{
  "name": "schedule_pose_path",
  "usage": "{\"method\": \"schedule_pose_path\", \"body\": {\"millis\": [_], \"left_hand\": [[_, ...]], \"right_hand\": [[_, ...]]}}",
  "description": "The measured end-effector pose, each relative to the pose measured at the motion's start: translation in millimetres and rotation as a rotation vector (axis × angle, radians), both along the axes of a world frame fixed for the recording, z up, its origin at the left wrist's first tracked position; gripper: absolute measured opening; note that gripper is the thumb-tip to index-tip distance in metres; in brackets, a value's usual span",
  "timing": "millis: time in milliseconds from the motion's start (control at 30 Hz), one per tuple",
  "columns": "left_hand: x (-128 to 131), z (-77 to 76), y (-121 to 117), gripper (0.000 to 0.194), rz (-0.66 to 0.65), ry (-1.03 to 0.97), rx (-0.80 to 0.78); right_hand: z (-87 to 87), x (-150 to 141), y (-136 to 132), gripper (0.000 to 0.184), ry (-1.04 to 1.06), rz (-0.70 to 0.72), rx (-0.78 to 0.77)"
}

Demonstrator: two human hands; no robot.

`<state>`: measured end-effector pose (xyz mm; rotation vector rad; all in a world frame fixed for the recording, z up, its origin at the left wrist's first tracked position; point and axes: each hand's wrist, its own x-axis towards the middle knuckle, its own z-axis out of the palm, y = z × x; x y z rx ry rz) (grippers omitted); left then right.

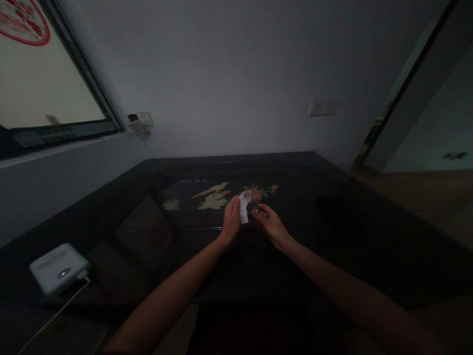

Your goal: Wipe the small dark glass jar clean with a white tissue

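Observation:
Above the dark table [207, 266], my left hand [231, 217] is closed on a crumpled white tissue [244, 209], which stands up beside its fingers. To the right, my right hand [273, 224] pinches a small, dark, shiny object [255, 209], perhaps metal; its kind is too small and dim to make out. The two hands are close together, with the tissue and the shiny object between them. My palms and some of the fingers are hidden from this side.
A white box [61, 268] with a cable lies at the table's left. Bird-and-flower decoration [214, 197] marks the tabletop beyond my hands. Wall sockets [322, 108] sit behind the table. A window [51, 74] is at the left, and a doorway is at the right.

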<state>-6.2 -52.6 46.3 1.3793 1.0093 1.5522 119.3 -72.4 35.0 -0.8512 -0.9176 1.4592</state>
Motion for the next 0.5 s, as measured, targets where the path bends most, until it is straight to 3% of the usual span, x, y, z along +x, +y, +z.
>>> {"method": "schedule_pose_path", "body": {"millis": [233,500], "left_hand": [[0.9,-4.0,10.0,0.032,0.008,-0.127,-0.152],[3.1,-10.4,13.4,0.037,-0.055,-0.177,-0.211]], "right_hand": [[-5.1,1.1,2.0,0.048,-0.062,-0.003,0.011],[-5.8,2.2,1.2,0.043,-0.130,0.004,0.061]]}}
